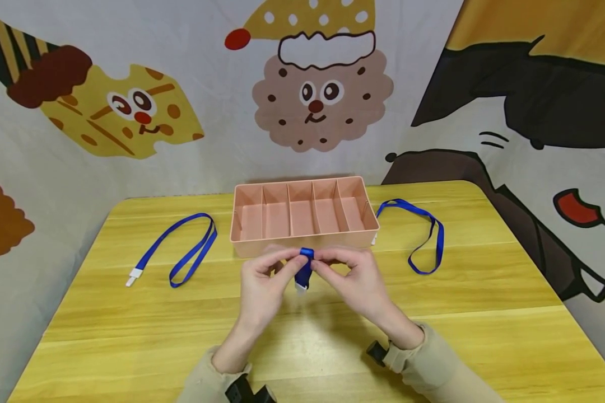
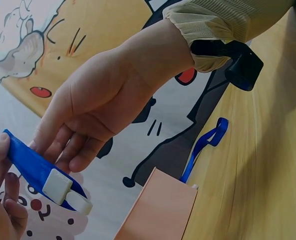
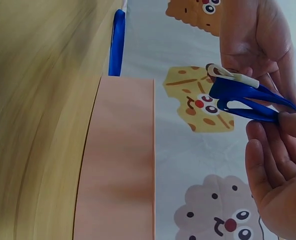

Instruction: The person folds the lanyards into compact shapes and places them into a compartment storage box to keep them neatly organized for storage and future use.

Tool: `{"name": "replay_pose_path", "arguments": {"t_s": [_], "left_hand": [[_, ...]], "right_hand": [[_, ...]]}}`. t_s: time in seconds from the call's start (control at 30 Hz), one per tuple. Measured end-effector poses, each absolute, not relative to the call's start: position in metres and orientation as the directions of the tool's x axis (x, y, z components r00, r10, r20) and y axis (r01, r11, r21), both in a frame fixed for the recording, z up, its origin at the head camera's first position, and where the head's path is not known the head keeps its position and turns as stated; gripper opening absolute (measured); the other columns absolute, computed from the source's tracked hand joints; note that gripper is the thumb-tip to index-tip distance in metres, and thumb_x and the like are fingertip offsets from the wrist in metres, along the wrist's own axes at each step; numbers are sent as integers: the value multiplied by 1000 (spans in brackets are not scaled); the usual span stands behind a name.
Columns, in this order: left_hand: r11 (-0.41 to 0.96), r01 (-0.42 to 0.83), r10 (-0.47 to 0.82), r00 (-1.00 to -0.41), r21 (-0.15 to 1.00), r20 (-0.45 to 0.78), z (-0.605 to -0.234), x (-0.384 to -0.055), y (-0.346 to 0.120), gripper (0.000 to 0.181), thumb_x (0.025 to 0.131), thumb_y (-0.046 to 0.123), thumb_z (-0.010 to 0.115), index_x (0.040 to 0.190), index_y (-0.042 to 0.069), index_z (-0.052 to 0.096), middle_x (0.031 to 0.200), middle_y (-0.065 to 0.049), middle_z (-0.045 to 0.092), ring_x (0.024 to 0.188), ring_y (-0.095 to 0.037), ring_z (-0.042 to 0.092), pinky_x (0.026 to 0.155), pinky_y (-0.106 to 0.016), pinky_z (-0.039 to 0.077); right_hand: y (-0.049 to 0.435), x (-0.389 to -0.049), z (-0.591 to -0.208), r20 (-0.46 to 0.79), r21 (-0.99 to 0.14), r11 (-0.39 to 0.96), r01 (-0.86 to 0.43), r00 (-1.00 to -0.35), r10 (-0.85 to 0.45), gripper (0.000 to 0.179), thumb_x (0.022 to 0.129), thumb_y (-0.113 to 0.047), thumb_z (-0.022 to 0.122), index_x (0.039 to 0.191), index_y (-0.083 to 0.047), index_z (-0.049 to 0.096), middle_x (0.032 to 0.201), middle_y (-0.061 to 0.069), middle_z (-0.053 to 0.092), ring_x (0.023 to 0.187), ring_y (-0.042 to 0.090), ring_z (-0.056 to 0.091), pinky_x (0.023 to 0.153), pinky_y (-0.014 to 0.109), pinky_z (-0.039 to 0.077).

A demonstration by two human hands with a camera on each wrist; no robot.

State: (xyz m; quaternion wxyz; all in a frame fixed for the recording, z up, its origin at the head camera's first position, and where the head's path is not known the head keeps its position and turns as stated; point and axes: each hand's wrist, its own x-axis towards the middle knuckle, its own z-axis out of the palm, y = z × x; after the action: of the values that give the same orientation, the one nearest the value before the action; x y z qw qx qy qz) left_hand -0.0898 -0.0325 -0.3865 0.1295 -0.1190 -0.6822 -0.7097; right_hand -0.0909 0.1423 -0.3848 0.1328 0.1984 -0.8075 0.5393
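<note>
My left hand (image 1: 262, 285) and right hand (image 1: 358, 282) meet in front of the pink box in the head view. Between them is a blue lanyard (image 1: 303, 273), folded into a short bundle. Left thumb and index finger pinch its upper left edge, and the right thumb and index finger pinch the upper right edge. A white plastic clip (image 2: 58, 187) hangs at the bundle's lower end in the left wrist view. Loops of the folded strap (image 3: 252, 111) show side-on in the right wrist view, raised above the table.
A pink box (image 1: 302, 246) with several compartments stands at the table's back. One blue lanyard (image 1: 194, 254) with a white clip lies loosely looped on the left. Another blue lanyard (image 1: 440, 246) lies right of the box, one end behind its corner. A cartoon-printed cloth (image 1: 212, 162) hangs behind.
</note>
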Motion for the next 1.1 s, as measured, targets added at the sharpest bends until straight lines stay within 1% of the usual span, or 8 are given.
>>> {"name": "replay_pose_path", "arguments": {"t_s": [0.23, 0.47, 0.57, 0.67, 0.83, 0.9, 1.1], "left_hand": [[-67, 354, -63, -935, 933, 350, -387, -89, -32, 8, 86, -13, 74, 94, -16, 75, 85, 29, 71, 74, 5, 56, 61, -13, 39], [-97, 321, -81, -946, 942, 314, -388, -89, -30, 10, 86, -14, 74, 95, -18, 74, 85, 31, 74, 62, 6, 50, 53, -14, 36], [-116, 318, -85, -947, 941, 310, -388, -89, -30, 11, 86, -14, 75, 95, -20, 73, 85, 29, 75, 62, 6, 52, 53, -13, 38], [-136, 319, -91, -947, 938, 309, -388, -88, -30, 13, 86, -14, 75, 94, -22, 71, 84, 28, 76, 65, 6, 57, 56, -11, 42], [-150, 290, -94, -956, 945, 278, -388, -89, -31, 13, 87, -14, 74, 97, -22, 71, 85, 28, 76, 69, 7, 64, 59, -11, 49], [-145, 278, -96, -959, 950, 266, -388, -89, -31, 13, 87, -14, 73, 98, -21, 72, 85, 28, 76, 70, 7, 64, 59, -11, 49], [-131, 277, -104, -959, 952, 264, -387, -89, -32, 13, 87, -13, 74, 98, -20, 73, 84, 28, 76, 64, 6, 59, 54, -11, 42]], "right_hand": [[141, -89, -386, 352, -867, 304, -395, -917, -188, 7, 92, 1, 76, 98, -1, 80, 97, 15, 82, 91, -5, 72, 77, 23, 64], [140, -88, -388, 321, -891, 266, -369, -924, -206, 9, 94, 2, 73, 101, 3, 79, 99, 19, 81, 91, -4, 72, 79, 26, 64], [140, -88, -387, 311, -899, 250, -360, -926, -213, 10, 95, 2, 73, 103, 4, 79, 100, 20, 81, 90, -3, 73, 80, 27, 65], [140, -87, -386, 295, -908, 237, -344, -930, -220, 11, 96, 1, 72, 104, 5, 78, 101, 21, 81, 91, -2, 73, 82, 27, 64], [140, -87, -386, 288, -911, 230, -341, -928, -236, 13, 98, 1, 70, 107, 6, 78, 105, 22, 81, 94, -2, 74, 85, 26, 64], [140, -86, -386, 288, -911, 226, -344, -926, -246, 14, 98, 0, 70, 109, 5, 78, 106, 22, 81, 95, -1, 74, 86, 26, 64], [139, -85, -383, 265, -923, 212, -321, -930, -254, 13, 94, -4, 77, 106, 1, 79, 106, 18, 81, 93, 1, 75, 83, 27, 64]]}}
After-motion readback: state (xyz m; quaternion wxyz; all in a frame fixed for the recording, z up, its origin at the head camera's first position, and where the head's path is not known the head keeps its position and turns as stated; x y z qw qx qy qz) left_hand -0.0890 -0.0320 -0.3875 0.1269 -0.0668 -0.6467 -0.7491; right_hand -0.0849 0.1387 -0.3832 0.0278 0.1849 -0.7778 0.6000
